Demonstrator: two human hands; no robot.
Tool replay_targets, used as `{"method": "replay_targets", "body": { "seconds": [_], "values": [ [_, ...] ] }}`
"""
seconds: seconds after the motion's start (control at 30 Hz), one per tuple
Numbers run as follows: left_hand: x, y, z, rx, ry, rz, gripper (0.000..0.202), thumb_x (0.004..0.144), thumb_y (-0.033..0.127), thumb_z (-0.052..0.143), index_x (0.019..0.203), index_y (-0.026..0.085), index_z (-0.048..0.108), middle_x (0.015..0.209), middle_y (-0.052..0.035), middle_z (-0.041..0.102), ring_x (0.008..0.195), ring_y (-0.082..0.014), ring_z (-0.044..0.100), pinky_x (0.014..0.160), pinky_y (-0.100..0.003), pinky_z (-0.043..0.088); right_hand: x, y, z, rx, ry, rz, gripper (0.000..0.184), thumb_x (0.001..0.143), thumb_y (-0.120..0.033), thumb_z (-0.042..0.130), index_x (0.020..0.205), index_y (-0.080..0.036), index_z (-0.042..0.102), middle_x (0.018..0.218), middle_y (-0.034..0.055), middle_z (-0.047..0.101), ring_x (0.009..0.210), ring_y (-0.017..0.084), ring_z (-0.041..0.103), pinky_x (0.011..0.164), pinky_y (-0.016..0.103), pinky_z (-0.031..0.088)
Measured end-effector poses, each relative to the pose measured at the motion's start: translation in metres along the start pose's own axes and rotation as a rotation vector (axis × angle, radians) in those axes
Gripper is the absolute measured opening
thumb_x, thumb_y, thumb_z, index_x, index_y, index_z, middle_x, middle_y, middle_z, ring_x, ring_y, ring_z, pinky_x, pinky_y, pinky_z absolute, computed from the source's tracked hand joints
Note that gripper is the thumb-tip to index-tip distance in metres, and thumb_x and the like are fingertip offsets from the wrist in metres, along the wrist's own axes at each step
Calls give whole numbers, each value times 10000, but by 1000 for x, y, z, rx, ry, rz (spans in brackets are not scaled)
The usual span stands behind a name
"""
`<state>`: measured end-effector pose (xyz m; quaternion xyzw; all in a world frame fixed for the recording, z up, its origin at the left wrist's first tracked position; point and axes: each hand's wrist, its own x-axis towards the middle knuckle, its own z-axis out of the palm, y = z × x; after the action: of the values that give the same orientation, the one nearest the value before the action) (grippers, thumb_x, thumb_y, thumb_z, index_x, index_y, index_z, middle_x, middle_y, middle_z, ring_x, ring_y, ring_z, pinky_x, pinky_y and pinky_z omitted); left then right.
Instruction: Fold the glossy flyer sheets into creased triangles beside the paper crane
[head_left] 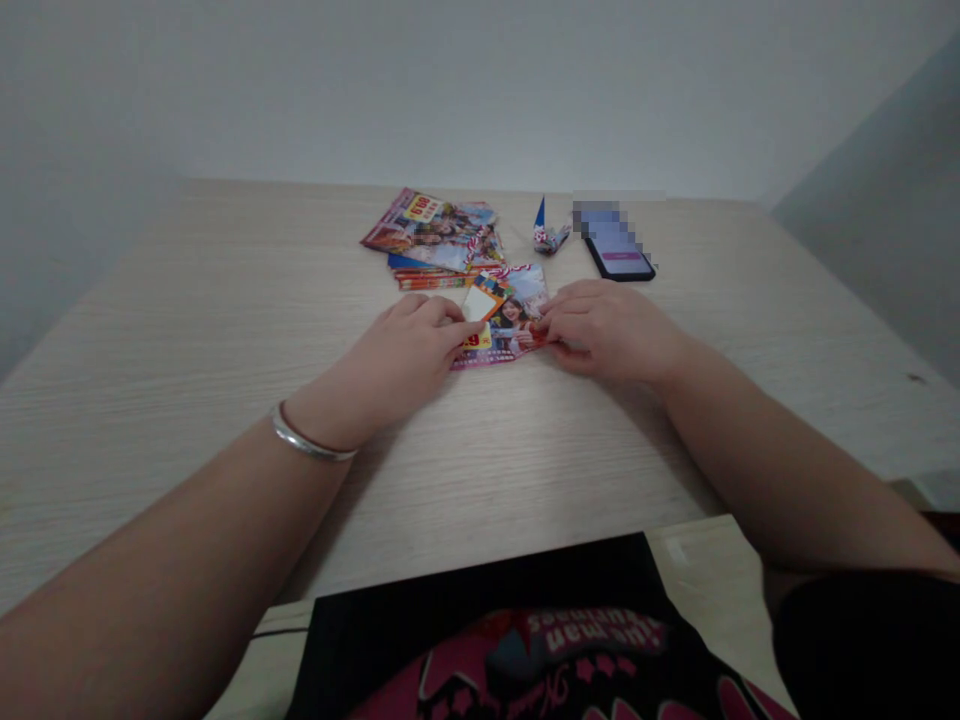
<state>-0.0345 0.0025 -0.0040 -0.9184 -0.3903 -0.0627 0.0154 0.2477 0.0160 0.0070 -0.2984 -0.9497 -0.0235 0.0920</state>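
Note:
A colourful printed paper sheet [531, 298] lies on the table before me, with a folded corner showing white and orange on its left part. My left hand [409, 350] is closed on the sheet's left edge, its thumb lying over the print. At the right edge, the bent fingers of my right hand [600, 325] grip the paper. Some of the fingertips and what is under the sheet are hidden.
Behind my left hand lies a stack of printed leaflets [450, 235]. A small folded paper bird [550, 238] with a blue point stands further back, beside a dark-framed phone [630, 262]. The pale wooden table [225, 270] meets a wall at the back.

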Motion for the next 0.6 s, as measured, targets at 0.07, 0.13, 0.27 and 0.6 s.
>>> {"method": "replay_targets", "body": {
  "seconds": [0.07,0.13,0.27,0.6],
  "values": [
    [1,0,0,-29,3,31,460,1018,214,428,1363,154,726,1331,-162,699,1228,-325,633,1113,-510,499,0,-6,-3,45,-43,72,250,952,-275,532,952,-201,771,983,87,798,916,228,705,869,367,501],
    [2,0,-1,-64,-6,63,462,1047,271,406,1352,147,730,1353,-159,708,1247,-317,639,1136,-513,482,-1,-9,-6,98,-81,138,289,973,-326,503,930,-194,756,941,92,785,858,218,688,799,346,468],
    [3,-1,0,-109,-31,100,480,1083,345,390,1393,149,700,1459,-141,673,1347,-290,606,1206,-498,416,-1,-10,-9,219,-90,240,360,993,-420,462,856,-191,703,801,61,720,725,178,606,694,316,387],
    [3,6,-7,-185,-19,80,416,1070,320,449,1138,142,819,1149,-125,786,1070,-260,704,1042,-430,529,2,-3,-6,427,-43,444,307,967,-367,498,701,-219,537,624,-13,553,604,139,460,619,310,301]
  ]
}}
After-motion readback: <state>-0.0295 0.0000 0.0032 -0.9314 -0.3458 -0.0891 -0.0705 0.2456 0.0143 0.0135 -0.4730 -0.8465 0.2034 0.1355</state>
